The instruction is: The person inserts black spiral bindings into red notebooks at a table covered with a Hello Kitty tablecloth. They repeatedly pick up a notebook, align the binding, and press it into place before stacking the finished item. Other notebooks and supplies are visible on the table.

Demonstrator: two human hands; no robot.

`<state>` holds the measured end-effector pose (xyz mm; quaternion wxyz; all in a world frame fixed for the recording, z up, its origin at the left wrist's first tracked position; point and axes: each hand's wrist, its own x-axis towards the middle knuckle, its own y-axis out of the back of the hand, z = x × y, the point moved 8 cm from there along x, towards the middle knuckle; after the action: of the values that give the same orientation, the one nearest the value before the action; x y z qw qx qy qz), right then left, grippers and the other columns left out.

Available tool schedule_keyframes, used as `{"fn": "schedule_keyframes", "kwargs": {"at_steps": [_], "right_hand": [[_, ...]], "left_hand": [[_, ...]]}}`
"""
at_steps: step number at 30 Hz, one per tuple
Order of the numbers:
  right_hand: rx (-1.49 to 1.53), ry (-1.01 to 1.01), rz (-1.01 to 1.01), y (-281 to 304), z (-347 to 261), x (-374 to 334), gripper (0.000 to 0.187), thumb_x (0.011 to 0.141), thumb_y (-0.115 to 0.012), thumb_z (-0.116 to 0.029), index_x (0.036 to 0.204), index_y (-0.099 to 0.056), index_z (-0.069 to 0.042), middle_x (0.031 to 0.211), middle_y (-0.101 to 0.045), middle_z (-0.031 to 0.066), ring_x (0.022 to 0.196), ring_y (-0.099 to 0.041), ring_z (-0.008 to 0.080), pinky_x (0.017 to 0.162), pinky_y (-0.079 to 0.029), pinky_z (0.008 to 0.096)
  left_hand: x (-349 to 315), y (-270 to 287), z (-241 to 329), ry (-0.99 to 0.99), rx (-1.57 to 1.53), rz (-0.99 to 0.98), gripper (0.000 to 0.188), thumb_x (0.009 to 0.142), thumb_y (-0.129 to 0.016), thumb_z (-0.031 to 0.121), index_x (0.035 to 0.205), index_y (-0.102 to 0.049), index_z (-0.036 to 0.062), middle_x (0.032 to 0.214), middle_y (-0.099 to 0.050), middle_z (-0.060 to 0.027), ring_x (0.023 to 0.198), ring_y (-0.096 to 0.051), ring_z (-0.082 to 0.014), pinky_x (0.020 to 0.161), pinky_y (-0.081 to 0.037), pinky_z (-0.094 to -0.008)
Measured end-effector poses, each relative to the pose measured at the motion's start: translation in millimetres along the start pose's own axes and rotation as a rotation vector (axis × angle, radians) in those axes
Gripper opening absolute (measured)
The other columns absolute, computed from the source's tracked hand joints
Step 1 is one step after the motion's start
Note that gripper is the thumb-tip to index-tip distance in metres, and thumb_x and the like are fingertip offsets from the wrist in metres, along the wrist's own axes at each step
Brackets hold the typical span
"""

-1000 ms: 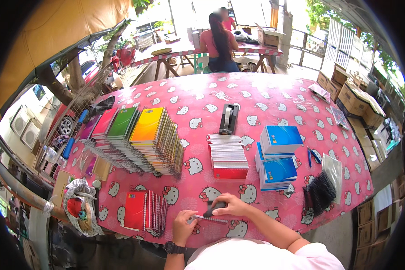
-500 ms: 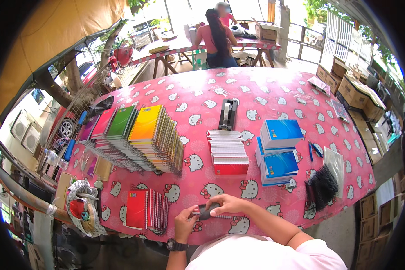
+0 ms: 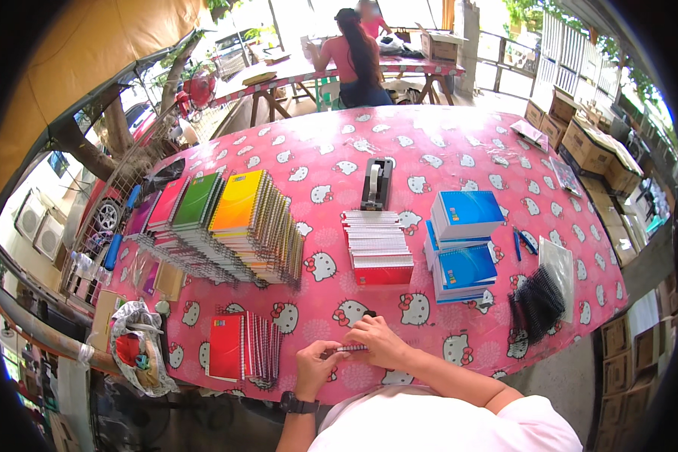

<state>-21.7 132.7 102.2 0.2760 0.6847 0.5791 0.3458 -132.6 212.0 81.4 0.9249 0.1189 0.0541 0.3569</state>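
Note:
Near the front edge of the table, my left hand (image 3: 318,369) pinches one end of a thin spiral-bound notebook (image 3: 352,348), seen edge-on with its coil upward. My right hand (image 3: 385,345) closes over the other end, its fingers bent and hiding most of it. A small dark object (image 3: 369,313) shows just beyond the right fingers; its kind is unclear. Left of my hands sits a group of red spiral notebooks (image 3: 237,348). Straight ahead lies a stack of red-covered pads (image 3: 380,274) with white page edges, below a black tape dispenser (image 3: 377,185).
Yellow notebooks (image 3: 237,200) and green notebooks (image 3: 196,200) stand in tall stacks at left. Blue pads (image 3: 467,267), blue pens (image 3: 518,245) and black coils (image 3: 536,310) lie at right. A bag (image 3: 139,354) hangs at the near left. Two people work at a far table.
My right hand has shifted slightly right and up, and its fingers now bend over the notebook. The dark piece between my hands has moved to beyond the right fingers. The view has tilted slightly.

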Motion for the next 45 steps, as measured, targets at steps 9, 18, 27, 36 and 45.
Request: {"fn": "schedule_keyframes", "kwargs": {"at_steps": [9, 18, 27, 36, 45], "right_hand": [[0.162, 0.103, 0.257, 9, -7, 0, 0.022, 0.084, -0.065, -0.017, 0.104, -0.061, -0.010, 0.091, -0.063, 0.0045, 0.093, -0.058, 0.0220, 0.085, -0.039, 0.0398], [0.146, 0.172, 0.269, 8, -19, 9, 0.025, 0.081, -0.066, -0.012, 0.105, -0.060, -0.007, 0.097, -0.060, 0.0088, 0.093, -0.058, 0.0270, 0.082, -0.043, 0.0384], [0.307, 0.143, 0.355, 15, -15, 11, 0.021, 0.079, -0.069, -0.010, 0.097, -0.061, -0.004, 0.086, -0.060, 0.0102, 0.082, -0.059, 0.0287, 0.073, -0.049, 0.0370], [0.390, 0.036, 0.307, 22, -16, 12, 0.022, 0.078, -0.071, -0.015, 0.093, -0.061, -0.004, 0.085, -0.058, 0.0105, 0.081, -0.059, 0.0274, 0.071, -0.049, 0.0363], [0.301, 0.098, 0.231, 26, -22, 11, 0.019, 0.083, -0.066, -0.016, 0.093, -0.057, -0.002, 0.088, -0.056, 0.0140, 0.084, -0.058, 0.0302, 0.071, -0.047, 0.0387]], "left_hand": [[6, 10, -22, 0.020, -0.222, 0.103, 0.016, 0.080, -0.072, 0.001, 0.094, -0.067, -0.0039, 0.081, -0.069, -0.0091, 0.070, -0.066, -0.0130, 0.062, -0.054, -0.0238], [5, 14, -27, 0.044, -0.396, 0.105, 0.015, 0.081, -0.071, 0.002, 0.094, -0.067, -0.0059, 0.085, -0.069, -0.0116, 0.072, -0.066, -0.0151, 0.064, -0.057, -0.0267], [7, 12, -15, 0.015, -0.387, 0.136, 0.014, 0.083, -0.068, 0.002, 0.095, -0.067, -0.0058, 0.086, -0.069, -0.0116, 0.071, -0.066, -0.0139, 0.064, -0.057, -0.0263], [-1, 13, 2, -0.068, -0.201, 0.159, 0.007, 0.086, -0.063, -0.002, 0.092, -0.066, -0.0048, 0.083, -0.069, -0.0104, 0.073, -0.066, -0.0126, 0.066, -0.057, -0.0259], [-7, 10, 13, -0.123, -0.167, 0.236, 0.011, 0.083, -0.071, 0.007, 0.090, -0.069, -0.0016, 0.079, -0.070, -0.0076, 0.067, -0.064, -0.0091, 0.062, -0.050, -0.0212]]}}
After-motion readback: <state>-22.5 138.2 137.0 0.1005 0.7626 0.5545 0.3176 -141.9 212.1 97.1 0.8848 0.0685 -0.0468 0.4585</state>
